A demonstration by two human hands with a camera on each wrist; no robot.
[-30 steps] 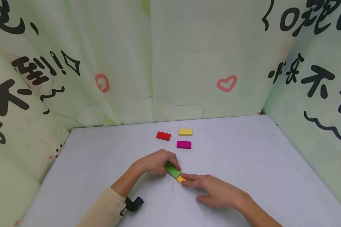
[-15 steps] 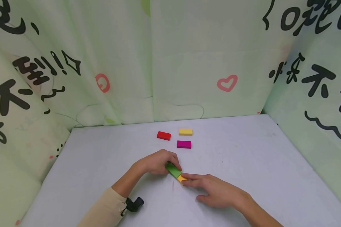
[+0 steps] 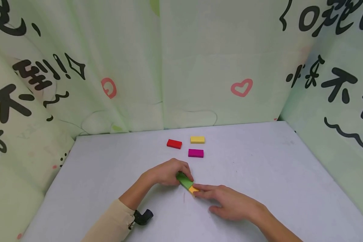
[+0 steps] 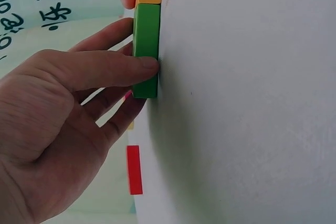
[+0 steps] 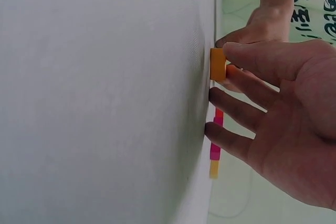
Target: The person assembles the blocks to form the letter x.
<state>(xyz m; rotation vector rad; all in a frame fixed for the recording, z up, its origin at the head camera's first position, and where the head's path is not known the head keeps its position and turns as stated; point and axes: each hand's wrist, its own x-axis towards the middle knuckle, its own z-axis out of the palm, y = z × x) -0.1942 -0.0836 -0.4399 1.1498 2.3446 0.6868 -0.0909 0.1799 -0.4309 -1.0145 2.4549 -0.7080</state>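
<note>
A green block and an orange block lie end to end in a slanted line on the white table. My left hand grips the green block, with the thumb along its near side and fingers behind it, as the left wrist view shows. Two straight fingers of my right hand touch the orange block at its free end. In the head view my right thumb sits apart from the block, toward the front. The right wrist view shows the orange block's end face.
Farther back lie a red block, a yellow block and a magenta block. Behind and beside the table hangs a pale green curtain with dark lettering. A black device sits at my left wrist.
</note>
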